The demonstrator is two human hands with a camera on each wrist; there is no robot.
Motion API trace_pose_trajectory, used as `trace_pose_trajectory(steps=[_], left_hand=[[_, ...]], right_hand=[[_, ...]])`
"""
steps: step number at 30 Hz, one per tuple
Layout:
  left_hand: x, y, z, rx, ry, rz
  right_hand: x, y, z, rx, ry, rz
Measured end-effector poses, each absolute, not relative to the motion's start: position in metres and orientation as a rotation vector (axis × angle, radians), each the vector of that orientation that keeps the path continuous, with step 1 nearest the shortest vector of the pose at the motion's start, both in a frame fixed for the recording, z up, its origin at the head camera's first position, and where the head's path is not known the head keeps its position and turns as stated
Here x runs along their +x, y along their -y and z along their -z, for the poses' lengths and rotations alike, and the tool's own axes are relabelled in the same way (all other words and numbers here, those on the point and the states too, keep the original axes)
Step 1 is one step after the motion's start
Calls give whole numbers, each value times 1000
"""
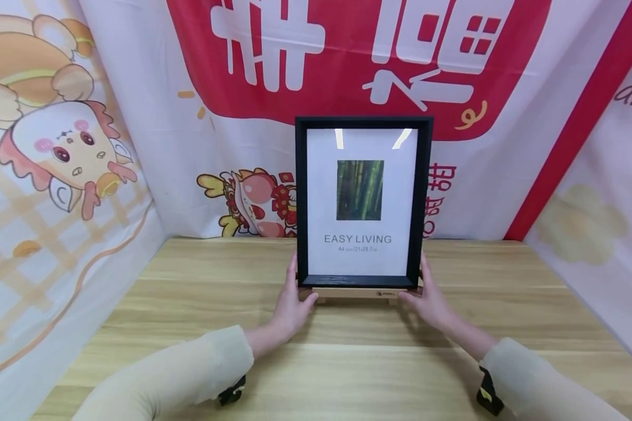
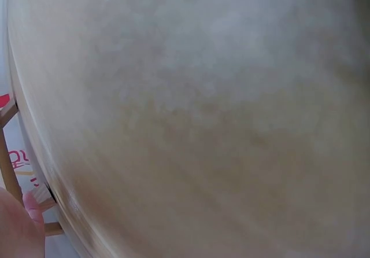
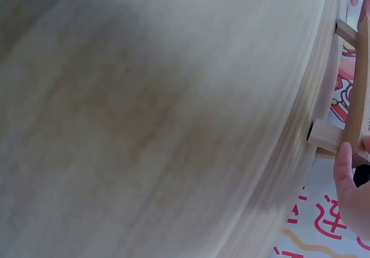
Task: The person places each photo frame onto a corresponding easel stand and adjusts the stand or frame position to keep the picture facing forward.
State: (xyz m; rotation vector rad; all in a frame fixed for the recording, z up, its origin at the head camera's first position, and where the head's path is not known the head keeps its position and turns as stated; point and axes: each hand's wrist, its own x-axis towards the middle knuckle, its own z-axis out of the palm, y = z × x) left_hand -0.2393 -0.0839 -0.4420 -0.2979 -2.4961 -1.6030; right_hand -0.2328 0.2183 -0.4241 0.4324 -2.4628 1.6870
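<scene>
A black picture frame point(image 1: 364, 202) stands upright on a small wooden easel point(image 1: 355, 293), whose front ledge shows beneath it in the head view. Behind its glass is a white sheet with a bamboo photo and the words "EASY LIVING". My left hand point(image 1: 291, 307) grips the lower left corner, thumb at the ledge's end and fingers up along the frame's side. At the lower right corner my right hand point(image 1: 430, 301) holds on the same way. The right wrist view shows the right thumb point(image 3: 344, 165) against the ledge point(image 3: 358, 90), above a short easel foot point(image 3: 325, 135). Fingertips behind are hidden.
The wood-grain table point(image 1: 216, 292) runs under both arms. Behind it hangs a white and red printed cloth point(image 1: 232, 105), close behind the frame. Printed cloth walls point(image 1: 58, 234) close in the left and right sides.
</scene>
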Motion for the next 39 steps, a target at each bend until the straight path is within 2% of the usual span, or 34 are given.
trace_pose_trajectory(steps=[30, 39], left_hand=[[-240, 83, 445, -331, 2491, 1577], [-239, 104, 445, -267, 2495, 1685]], right_hand=[[-237, -215, 424, 321, 2466, -1768], [-221, -231, 422, 341, 2555, -1610]])
